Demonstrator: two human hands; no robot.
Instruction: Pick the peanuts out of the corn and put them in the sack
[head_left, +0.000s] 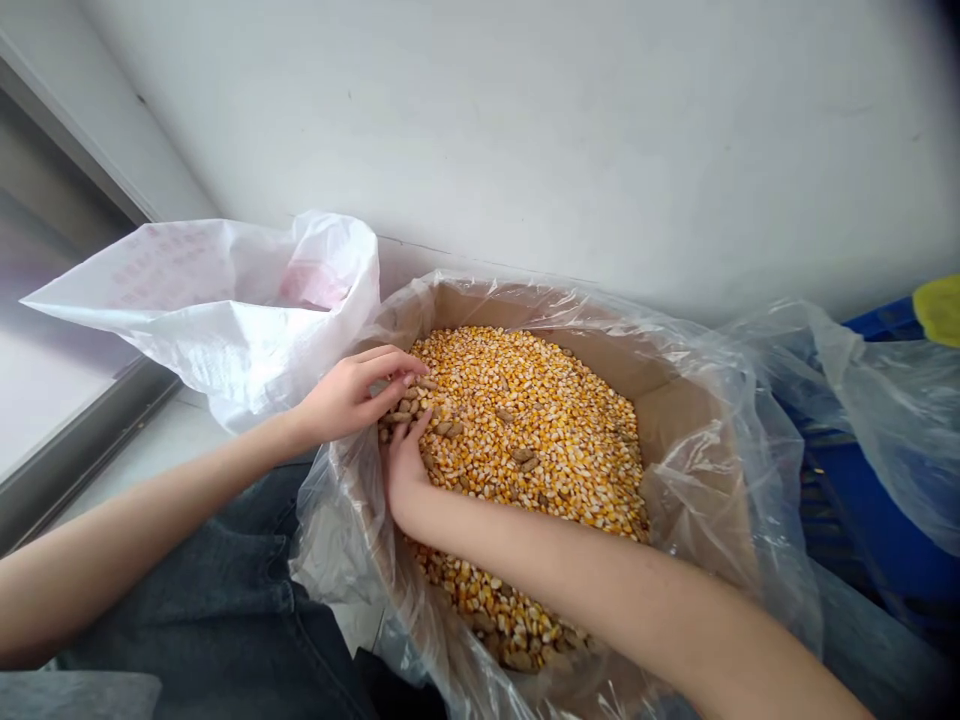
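Observation:
Corn kernels (540,420) fill a cardboard box (686,430) lined with a clear plastic bag (772,560). Unshelled peanuts (409,405) lie heaped at the box's left side, and a few more are scattered over the corn. My left hand (360,393) reaches over the left rim, its fingers loosely bent above the peanut heap, with a gap between thumb and fingers. Just below it, my right hand (407,465) rests against the inner left wall, fingers apart and touching the peanuts. Part of its palm and fingers is hidden.
A white woven sack (247,310) with its mouth open stands left of the box, against the wall (525,150). On the right is a blue crate (870,490) under loose clear plastic, with something yellow (937,310) above it. My jeans-clad leg (202,590) is at lower left.

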